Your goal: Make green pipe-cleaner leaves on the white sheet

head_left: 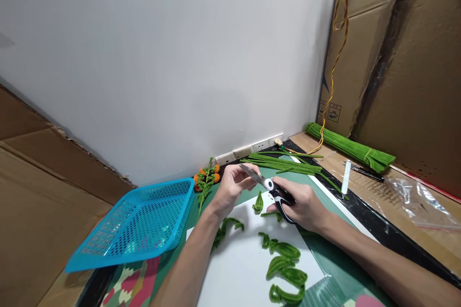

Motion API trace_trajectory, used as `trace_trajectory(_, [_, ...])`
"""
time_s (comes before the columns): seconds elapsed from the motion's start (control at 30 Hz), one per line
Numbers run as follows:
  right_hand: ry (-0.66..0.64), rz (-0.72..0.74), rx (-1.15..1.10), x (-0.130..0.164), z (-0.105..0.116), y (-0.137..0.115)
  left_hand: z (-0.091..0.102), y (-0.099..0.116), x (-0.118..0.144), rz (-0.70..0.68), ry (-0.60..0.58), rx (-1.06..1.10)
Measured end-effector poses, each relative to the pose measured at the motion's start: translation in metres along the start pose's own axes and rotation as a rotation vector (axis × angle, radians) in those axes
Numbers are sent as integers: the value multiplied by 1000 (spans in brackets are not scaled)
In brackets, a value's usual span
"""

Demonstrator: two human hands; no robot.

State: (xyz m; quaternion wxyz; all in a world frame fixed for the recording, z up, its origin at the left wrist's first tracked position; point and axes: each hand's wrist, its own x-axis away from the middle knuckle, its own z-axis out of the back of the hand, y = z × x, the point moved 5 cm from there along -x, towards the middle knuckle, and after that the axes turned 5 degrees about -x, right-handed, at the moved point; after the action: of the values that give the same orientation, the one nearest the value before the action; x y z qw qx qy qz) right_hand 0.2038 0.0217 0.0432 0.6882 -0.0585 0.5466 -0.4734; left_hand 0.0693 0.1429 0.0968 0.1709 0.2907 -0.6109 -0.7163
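Both of my hands meet over the white sheet [237, 268] that lies on the green cutting mat [324, 249]. My right hand [302, 206] is closed around the black handles of a pair of scissors [268, 184], whose blades point up and to the left from the sheet's far edge, toward my other hand. My left hand [232, 187] is curled, its fingertips pinched together right at the blade tips; something small may be held there, but I cannot make out what. Just below the scissors, a short folded green pipe-cleaner piece [258, 202] hangs over the far part of the sheet; whether it touches the paper I cannot tell.

On the sheet, nearer to me, lie several bent green pipe-cleaner loops [286, 268], leaf-like in shape, and one more curled piece [225, 228] lies at the sheet's left edge beside my left forearm. Beyond the sheet's far edge, a loose spread of straight green pipe cleaners [284, 163] rests on the mat, and a stem with small orange blossoms [207, 177] lies off the sheet's far left corner. Left of the sheet, a blue plastic mesh tray [140, 220] sits tilted. Well to the right of the sheet, a tied bundle of green pipe cleaners [349, 146] lies against the cardboard boxes [414, 81], with a white pen-like tool [345, 177] and a clear plastic bag [421, 201] near it.
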Motion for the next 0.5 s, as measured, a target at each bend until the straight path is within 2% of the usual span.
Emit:
trace_trajectory(0.13, [-32,110,64,4,-4,-3,0,3,-1,37,67,-2])
trace_trajectory(0.27, [-75,227,165,7,-6,-8,1,2,-1,31,64,8])
trace_trajectory(0.5, [-4,331,199,7,-1,-13,0,3,-1,36,41,-31])
